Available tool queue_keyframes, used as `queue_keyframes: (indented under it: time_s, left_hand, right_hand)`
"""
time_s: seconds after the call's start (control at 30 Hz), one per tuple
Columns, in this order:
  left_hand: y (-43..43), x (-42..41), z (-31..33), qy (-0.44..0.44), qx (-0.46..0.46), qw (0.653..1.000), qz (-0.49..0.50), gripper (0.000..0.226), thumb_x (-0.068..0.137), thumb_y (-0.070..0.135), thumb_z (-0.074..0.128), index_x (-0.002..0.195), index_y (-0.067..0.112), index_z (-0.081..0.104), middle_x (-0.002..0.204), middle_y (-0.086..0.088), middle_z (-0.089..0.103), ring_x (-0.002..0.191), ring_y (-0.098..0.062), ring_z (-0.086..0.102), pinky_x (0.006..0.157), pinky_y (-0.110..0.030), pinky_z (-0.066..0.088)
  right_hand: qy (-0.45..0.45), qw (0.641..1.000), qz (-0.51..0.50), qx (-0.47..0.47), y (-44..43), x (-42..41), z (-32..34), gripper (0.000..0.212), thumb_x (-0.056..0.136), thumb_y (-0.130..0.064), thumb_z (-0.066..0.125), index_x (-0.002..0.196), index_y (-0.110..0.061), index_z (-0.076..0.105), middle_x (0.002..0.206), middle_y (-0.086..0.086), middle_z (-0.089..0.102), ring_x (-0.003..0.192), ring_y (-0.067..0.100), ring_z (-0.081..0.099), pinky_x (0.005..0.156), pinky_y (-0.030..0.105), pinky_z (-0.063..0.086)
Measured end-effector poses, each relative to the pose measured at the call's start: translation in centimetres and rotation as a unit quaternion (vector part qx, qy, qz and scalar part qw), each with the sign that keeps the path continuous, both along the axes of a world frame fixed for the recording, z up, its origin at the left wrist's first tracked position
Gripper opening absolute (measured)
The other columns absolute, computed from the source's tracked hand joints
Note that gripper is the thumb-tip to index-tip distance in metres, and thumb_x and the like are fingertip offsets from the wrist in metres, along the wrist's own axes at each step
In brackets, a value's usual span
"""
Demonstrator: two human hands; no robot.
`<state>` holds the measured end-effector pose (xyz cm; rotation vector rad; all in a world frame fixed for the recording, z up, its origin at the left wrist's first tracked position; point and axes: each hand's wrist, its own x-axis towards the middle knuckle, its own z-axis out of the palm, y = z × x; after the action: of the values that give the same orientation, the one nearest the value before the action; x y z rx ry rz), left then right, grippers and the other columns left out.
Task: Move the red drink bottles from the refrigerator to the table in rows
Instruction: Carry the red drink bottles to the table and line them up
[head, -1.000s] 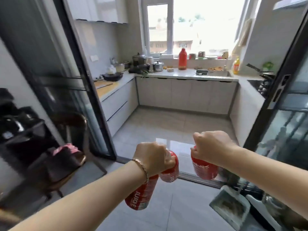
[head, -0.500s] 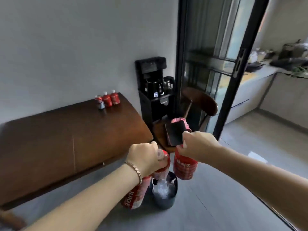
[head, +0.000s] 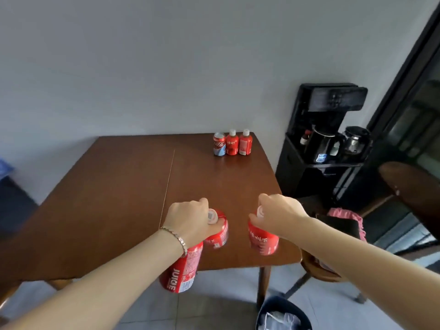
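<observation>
My left hand (head: 188,221) grips two red drink bottles by their necks: one marked JUICE (head: 181,270) hangs tilted below my wrist, the other (head: 217,235) hangs beside it with its white cap showing. In my right hand (head: 277,216) a third red bottle (head: 263,241) hangs from its top. All three are over the near right part of the brown wooden table (head: 119,198). At the table's far right stand a red can (head: 219,144) and two red bottles (head: 238,142) in a row.
A black stand with a water dispenser and kettles (head: 326,144) is right of the table. A wooden chair (head: 404,186) holding a pink cloth (head: 347,220) stands near the black door frame. On the floor below sits a dark bin (head: 283,313).
The view has swung left from the kitchen doorway to face the table. Both hands, still carrying the bottles, are now over the table's near right corner.
</observation>
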<state>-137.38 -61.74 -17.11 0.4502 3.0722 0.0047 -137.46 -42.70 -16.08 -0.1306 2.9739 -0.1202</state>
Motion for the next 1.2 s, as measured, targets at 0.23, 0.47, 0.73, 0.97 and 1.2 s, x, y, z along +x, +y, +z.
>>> queue_keyframes:
  time_s: [0.23, 0.47, 0.73, 0.97, 1.2]
  left_hand:
    - [-3.8, -12.0, -2.6, -0.004, 0.004, 0.997, 0.072, 0.055, 0.087, 0.066, 0.036, 0.115, 0.020, 0.045, 0.105, 0.004, 0.067, 0.094, -0.015, 0.066, 0.076, -0.022, 0.049]
    - [-6.2, -24.8, -7.5, -0.056, 0.032, 0.995, 0.082, 0.059, 0.088, 0.064, 0.036, 0.129, 0.021, 0.038, 0.116, 0.003, 0.064, 0.104, -0.016, 0.063, 0.084, -0.023, 0.049]
    - [-5.2, -38.5, -12.9, -0.088, 0.061, 0.990, 0.094, 0.061, 0.089, 0.063, 0.037, 0.131, 0.019, 0.037, 0.113, 0.001, 0.065, 0.102, -0.018, 0.065, 0.078, -0.026, 0.052]
    - [-4.0, -45.6, -16.2, -0.077, 0.045, 0.993, 0.082, 0.063, 0.089, 0.062, 0.038, 0.131, 0.015, 0.037, 0.109, -0.001, 0.066, 0.099, -0.021, 0.065, 0.076, -0.029, 0.049]
    - [-4.6, -45.8, -16.4, -0.120, 0.008, 0.989, 0.081, 0.062, 0.093, 0.055, 0.034, 0.140, 0.014, 0.027, 0.116, -0.005, 0.063, 0.103, -0.023, 0.063, 0.081, -0.031, 0.048]
  right_hand:
    - [-0.035, 0.999, -0.010, -0.027, -2.9, -14.4, -2.3, 0.039, 0.092, -0.050, 0.046, 0.111, -0.016, 0.051, 0.087, -0.004, 0.054, 0.085, 0.018, 0.062, 0.070, 0.029, 0.053]
    - [-0.050, 0.994, -0.072, -0.065, -6.0, -26.0, -5.4, 0.036, 0.092, -0.049, 0.048, 0.111, -0.018, 0.051, 0.092, -0.005, 0.055, 0.082, 0.014, 0.058, 0.067, 0.025, 0.050]
    - [-0.065, 0.989, -0.099, -0.083, -7.8, -38.0, -8.6, 0.031, 0.093, -0.047, 0.047, 0.107, -0.020, 0.050, 0.104, -0.004, 0.058, 0.089, 0.016, 0.059, 0.074, 0.030, 0.052]
    - [-0.078, 0.992, -0.071, -0.070, -8.9, -46.0, -12.3, 0.035, 0.094, -0.047, 0.045, 0.112, -0.017, 0.049, 0.108, -0.002, 0.057, 0.094, 0.020, 0.061, 0.075, 0.030, 0.047]
    - [-0.088, 0.993, -0.053, -0.065, -9.3, -48.9, -14.1, 0.035, 0.093, -0.047, 0.045, 0.113, -0.018, 0.050, 0.110, -0.002, 0.057, 0.095, 0.019, 0.061, 0.077, 0.031, 0.052]
